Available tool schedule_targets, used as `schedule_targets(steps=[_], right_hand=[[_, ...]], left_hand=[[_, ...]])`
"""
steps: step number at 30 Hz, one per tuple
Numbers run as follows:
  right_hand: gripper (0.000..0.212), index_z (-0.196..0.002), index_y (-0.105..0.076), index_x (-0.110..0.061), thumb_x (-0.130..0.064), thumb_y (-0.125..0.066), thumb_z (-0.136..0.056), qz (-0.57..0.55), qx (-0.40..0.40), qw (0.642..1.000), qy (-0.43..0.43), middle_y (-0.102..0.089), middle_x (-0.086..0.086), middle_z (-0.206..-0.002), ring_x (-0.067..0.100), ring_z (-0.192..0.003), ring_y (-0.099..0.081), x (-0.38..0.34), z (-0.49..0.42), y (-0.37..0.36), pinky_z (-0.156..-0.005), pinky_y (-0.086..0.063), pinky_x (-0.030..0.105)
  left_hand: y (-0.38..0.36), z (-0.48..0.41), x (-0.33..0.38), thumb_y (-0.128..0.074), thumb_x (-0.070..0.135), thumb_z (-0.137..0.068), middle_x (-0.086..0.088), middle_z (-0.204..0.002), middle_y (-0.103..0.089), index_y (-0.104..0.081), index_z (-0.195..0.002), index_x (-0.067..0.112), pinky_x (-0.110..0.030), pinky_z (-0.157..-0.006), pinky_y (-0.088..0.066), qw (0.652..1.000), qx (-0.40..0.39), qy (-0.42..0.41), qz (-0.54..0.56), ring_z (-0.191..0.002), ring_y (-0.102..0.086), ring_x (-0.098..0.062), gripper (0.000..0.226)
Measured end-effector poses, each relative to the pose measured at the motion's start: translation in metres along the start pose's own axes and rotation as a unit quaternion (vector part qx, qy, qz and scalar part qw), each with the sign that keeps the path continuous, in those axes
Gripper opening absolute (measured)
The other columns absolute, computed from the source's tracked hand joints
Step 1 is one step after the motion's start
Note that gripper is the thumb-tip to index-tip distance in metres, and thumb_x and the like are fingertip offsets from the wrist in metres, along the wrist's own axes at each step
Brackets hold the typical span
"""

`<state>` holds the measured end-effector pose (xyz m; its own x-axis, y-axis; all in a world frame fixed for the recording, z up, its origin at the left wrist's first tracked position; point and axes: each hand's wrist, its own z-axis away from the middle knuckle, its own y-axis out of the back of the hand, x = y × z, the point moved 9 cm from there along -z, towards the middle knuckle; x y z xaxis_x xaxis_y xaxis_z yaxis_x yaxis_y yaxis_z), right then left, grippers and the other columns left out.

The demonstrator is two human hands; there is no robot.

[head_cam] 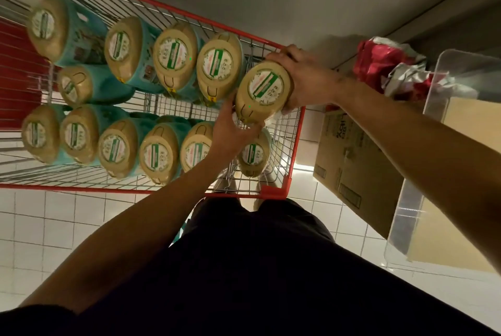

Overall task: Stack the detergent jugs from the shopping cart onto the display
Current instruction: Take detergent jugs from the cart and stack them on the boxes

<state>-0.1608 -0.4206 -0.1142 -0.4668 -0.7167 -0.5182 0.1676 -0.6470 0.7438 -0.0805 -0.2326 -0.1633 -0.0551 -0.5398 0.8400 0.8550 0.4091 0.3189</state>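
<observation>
Several teal detergent jugs with tan lids and round white-green labels stand in two rows inside the red wire shopping cart (295, 143). One jug (264, 90) is raised above the cart's near right corner. My right hand (301, 78) grips its far side and lid edge. My left hand (233, 127) curls round its near lower side. Below it another jug (253, 154) stands in the corner of the cart.
A cardboard box (355, 170) lies on the tiled floor right of the cart. Beside it stands a clear plastic bin (414, 194), with crumpled red and white packaging (393, 70) behind. A grey wall runs along the far side.
</observation>
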Motion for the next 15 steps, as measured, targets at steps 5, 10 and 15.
schedule_targets(steps=[5, 10, 15], right_hand=[[0.127, -0.157, -0.039, -0.022, -0.072, -0.088, -0.051, -0.215, 0.098, 0.971, -0.027, -0.036, 0.001, -0.133, 0.018, -0.133, -0.044, -0.025, 0.029, 0.029, -0.122, -0.041, 0.041], [0.081, -0.141, -0.055, -0.023, -0.064, -0.084, -0.077, -0.433, 0.228, 0.856, -0.165, -0.058, 0.003, -0.134, 0.016, -0.121, -0.066, -0.055, 0.038, 0.047, -0.105, -0.057, 0.034], [0.023, -0.105, -0.071, -0.027, -0.04, -0.083, -0.09, -0.524, 0.256, 0.787, -0.199, -0.082, -0.007, -0.097, 0.011, -0.089, -0.08, -0.081, 0.054, 0.027, -0.084, -0.066, 0.034]], left_hand=[[0.054, 0.008, 0.042, -0.083, 0.042, -0.086, 0.001, -0.144, -0.061, -0.035, -0.16, 0.027, -0.044, -0.101, -0.06, 0.992, 0.004, -0.036, 0.125, -0.128, -0.065, -0.019, 0.09], [0.083, 0.007, 0.069, -0.083, 0.051, -0.084, -0.007, -0.126, -0.075, -0.055, -0.142, 0.02, -0.048, -0.087, -0.064, 0.957, -0.006, 0.008, 0.288, -0.115, -0.074, -0.031, 0.071], [0.084, 0.014, 0.061, -0.086, 0.036, -0.075, -0.014, -0.118, -0.078, -0.057, -0.14, 0.004, -0.042, -0.075, -0.065, 0.94, -0.02, 0.089, 0.329, -0.104, -0.078, -0.034, 0.078]])
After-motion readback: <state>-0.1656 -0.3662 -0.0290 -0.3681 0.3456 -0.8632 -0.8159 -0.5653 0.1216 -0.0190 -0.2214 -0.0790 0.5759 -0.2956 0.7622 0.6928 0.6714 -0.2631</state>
